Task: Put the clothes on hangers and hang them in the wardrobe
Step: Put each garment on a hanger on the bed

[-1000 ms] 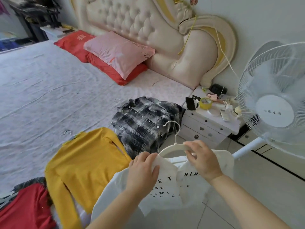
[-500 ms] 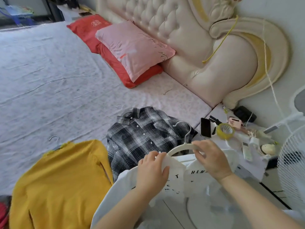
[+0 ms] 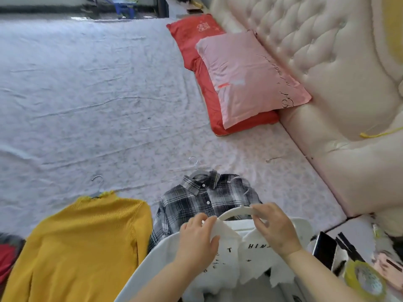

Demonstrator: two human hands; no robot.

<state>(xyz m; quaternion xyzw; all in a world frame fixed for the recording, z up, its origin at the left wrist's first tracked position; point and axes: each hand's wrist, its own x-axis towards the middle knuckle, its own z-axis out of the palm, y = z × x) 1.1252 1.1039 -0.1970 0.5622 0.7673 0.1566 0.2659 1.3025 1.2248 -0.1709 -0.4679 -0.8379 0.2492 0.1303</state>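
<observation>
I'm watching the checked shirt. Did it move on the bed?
No. The checked shirt lies beside the yellow sweater, as earlier; only the head camera turned.

Both bare forearms reach forward from the lower edge, angled in toward each other. The left hand (image 3: pixel 199 237) lies palm down, fingers curled over and the thumb tucked beneath, pinching white fabric (a firm grip, by the look of the bent knuckles). The right hand (image 3: pixel 275 228) sits just beside it, slightly farther forward, its fingers hooked over a white curved bar, wrist bent a little inward. The hands are close but not touching.
</observation>
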